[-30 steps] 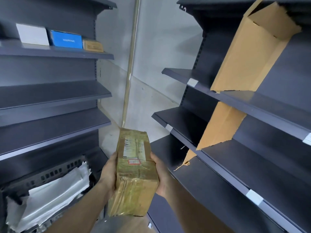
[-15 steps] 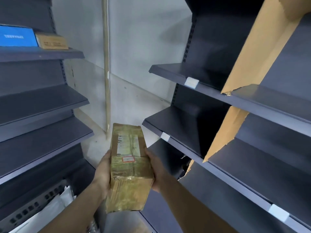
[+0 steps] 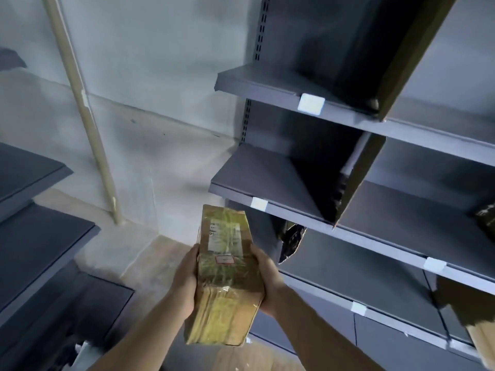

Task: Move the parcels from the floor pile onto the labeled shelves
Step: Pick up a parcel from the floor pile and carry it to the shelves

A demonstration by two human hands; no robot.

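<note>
Since the earlier frames, my view has swung right: the left shelving with its blue and white boxes has slid almost out of sight, and the right-hand shelves now fill the picture, closer than before. At the centre is the parcel, an oblong box wrapped in glossy, crinkled yellowish tape, with a pale shipping label and a small red-edged sticker on top. I hold it in the air at about waist height, between the two racks and short of any shelf. My left hand grips its left side and my right hand grips its right side, fingers curled underneath.

I judge the job as mid-way for this parcel: it is lifted and carried but not yet placed. The floor pile is out of view, so I cannot tell how many remain.

To the right stand dark grey metal shelves, flat and matte, with small white label tags clipped to their front edges. Tall brown cardboard dividers split them into bays. A dark wrapped packet sits on a lower shelf. Behind is a pale, scuffed wall with a beige pipe.
</note>
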